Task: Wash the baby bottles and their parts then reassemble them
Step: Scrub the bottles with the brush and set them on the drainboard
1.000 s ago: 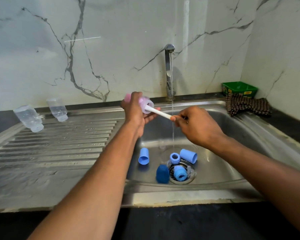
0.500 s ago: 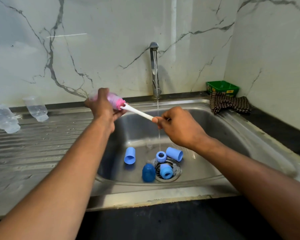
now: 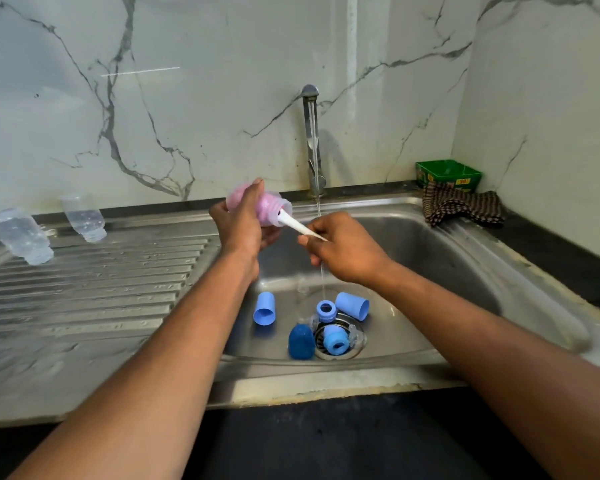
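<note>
Nearest, in the sink (image 3: 465, 258) basin by the drain (image 3: 340, 337), lie the loose blue parts. A dark blue cap (image 3: 301, 342) sits at the drain's left edge. A light blue ring (image 3: 336, 342) rests on the drain grate, and a second ring (image 3: 326, 310) lies at the drain's far edge. One pale blue cover (image 3: 264, 309) lies on its side toward the basin's left wall, and another (image 3: 352, 305) lies just right of the far ring. Clear pieces around the drain are too faint to name.

Above the basin, the right hand (image 3: 347, 249) pinches the white handle of the brush (image 3: 300, 226) between curled fingers. The brush's pink head is inside a clear bottle (image 3: 269, 204) (held over the basin's left rim, mouth tilted toward the right hand). The left hand (image 3: 243, 223) grips that bottle, fingers wrapped round its body.

Water runs from the tap (image 3: 310, 140) at the sink's back edge, falling in a thin stream just beside the right hand.

On the ribbed drainboard's far left edge, two more clear bottles (image 3: 20, 235) (image 3: 83, 216) stand mouth down, tilted.

At the far right corner lie a checked cloth (image 3: 463, 206) and, behind it, a green tub (image 3: 447, 173).
</note>
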